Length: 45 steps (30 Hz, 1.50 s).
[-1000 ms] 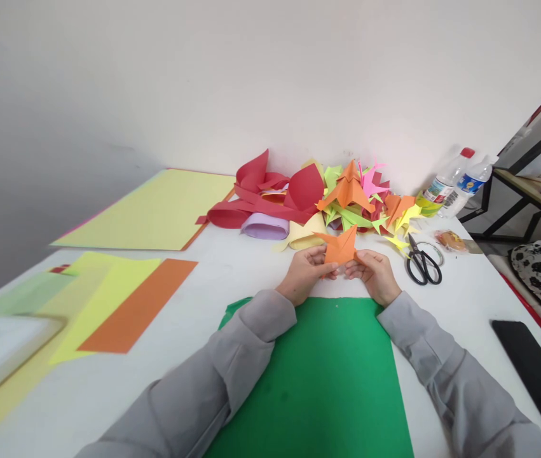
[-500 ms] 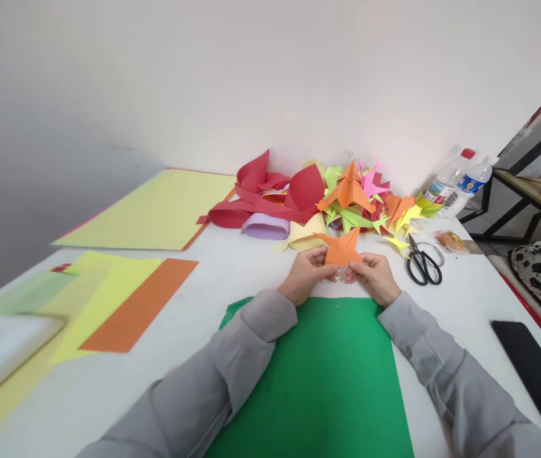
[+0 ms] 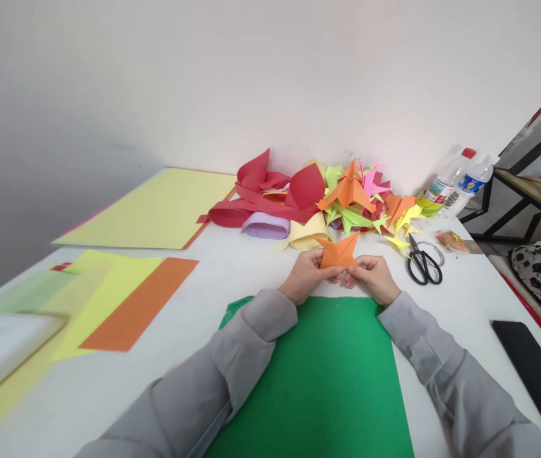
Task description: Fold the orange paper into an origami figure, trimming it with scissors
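Observation:
Between my two hands is an orange origami piece point(image 3: 339, 252), folded with pointed tips rising at its left and right. My left hand point(image 3: 307, 275) pinches its lower left side, thumb in front. At the lower right edge my right hand point(image 3: 372, 277) grips it between thumb and fingers. Both hands are just beyond the far edge of a green sheet point(image 3: 327, 375). Some fingertips are hidden behind the folded paper.
Behind my hands are red paper loops point(image 3: 251, 203) and a heap of folded paper figures point(image 3: 349, 191). Black-handled scissors point(image 3: 423, 264) lie to the right, near two plastic bottles point(image 3: 463, 181). An orange strip point(image 3: 141, 305) and yellow sheets lie left. A black flat object point(image 3: 532, 375) rests at right.
The orange origami piece has shifted slightly left and down in my fingers, its tips tilting a little. My right fingers have closed in slightly toward the left hand.

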{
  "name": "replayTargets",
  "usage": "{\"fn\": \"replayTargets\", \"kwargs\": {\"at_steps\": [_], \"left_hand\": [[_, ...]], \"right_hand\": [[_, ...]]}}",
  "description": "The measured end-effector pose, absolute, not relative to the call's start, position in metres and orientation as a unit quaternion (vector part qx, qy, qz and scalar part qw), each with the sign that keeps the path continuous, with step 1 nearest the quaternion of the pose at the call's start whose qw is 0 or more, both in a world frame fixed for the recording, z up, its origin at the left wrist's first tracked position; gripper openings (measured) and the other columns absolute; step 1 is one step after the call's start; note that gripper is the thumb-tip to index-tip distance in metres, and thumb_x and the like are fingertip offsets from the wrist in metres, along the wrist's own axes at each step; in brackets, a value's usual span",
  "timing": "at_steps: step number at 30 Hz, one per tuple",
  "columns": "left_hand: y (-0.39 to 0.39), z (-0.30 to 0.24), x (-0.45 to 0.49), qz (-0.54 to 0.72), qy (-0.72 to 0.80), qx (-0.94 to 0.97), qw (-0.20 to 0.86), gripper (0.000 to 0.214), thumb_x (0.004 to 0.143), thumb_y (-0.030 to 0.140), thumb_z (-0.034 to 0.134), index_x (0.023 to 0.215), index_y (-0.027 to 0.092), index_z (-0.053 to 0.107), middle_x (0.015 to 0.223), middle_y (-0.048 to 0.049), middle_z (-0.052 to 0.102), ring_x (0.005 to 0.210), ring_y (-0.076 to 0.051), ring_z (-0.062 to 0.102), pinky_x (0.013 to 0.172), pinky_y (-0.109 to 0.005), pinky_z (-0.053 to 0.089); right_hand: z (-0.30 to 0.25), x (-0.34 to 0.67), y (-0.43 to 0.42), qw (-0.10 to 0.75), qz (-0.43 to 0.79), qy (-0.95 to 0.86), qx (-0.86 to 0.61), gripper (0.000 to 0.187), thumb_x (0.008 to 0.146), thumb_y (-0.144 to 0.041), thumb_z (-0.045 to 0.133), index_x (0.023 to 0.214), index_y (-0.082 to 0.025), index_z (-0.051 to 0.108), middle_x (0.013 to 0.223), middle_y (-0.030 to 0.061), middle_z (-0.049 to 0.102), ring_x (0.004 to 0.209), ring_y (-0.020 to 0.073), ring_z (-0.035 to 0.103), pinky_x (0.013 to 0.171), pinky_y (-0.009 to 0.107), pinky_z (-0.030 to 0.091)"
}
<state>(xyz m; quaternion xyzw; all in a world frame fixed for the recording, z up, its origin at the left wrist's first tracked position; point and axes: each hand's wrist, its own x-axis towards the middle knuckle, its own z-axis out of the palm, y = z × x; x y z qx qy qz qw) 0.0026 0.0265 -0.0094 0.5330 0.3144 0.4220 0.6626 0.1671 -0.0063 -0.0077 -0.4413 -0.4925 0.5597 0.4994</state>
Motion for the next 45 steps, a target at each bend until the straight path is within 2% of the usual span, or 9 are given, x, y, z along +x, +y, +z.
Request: {"fn": "replayTargets", "kwargs": {"at_steps": [14, 31, 45], "left_hand": [[0.029, -0.01, 0.0, 0.392, 0.306, 0.526, 0.689, 0.028, 0.054, 0.024, 0.079, 0.072, 0.009, 0.063, 0.056, -0.0011, 0.064, 0.047, -0.011, 0.056, 0.048, -0.024, 0.046], [0.025, -0.008, 0.001, 0.394, 0.317, 0.565, 0.652, 0.025, 0.058, 0.027, 0.077, 0.072, 0.01, 0.065, 0.063, -0.0019, 0.065, 0.053, -0.012, 0.057, 0.054, -0.026, 0.048], [0.028, -0.011, 0.0, 0.396, 0.304, 0.546, 0.673, 0.028, 0.056, 0.028, 0.08, 0.071, 0.01, 0.065, 0.059, -0.0013, 0.064, 0.049, -0.01, 0.056, 0.051, -0.024, 0.047]], "right_hand": [[-0.015, 0.177, -0.002, 0.46, 0.629, -0.484, -0.397, 0.026, 0.064, -0.036, 0.075, 0.064, -0.011, 0.067, 0.058, 0.0069, 0.07, 0.046, 0.0155, 0.065, 0.048, 0.025, 0.054], [-0.014, 0.177, -0.001, 0.457, 0.609, -0.507, -0.403, 0.026, 0.068, -0.037, 0.074, 0.067, -0.012, 0.066, 0.059, 0.0039, 0.069, 0.049, 0.0124, 0.064, 0.05, 0.023, 0.053], [-0.013, 0.176, -0.001, 0.459, 0.622, -0.509, -0.379, 0.026, 0.072, -0.037, 0.071, 0.065, -0.012, 0.065, 0.059, 0.0038, 0.067, 0.049, 0.0121, 0.062, 0.049, 0.023, 0.05]]}}
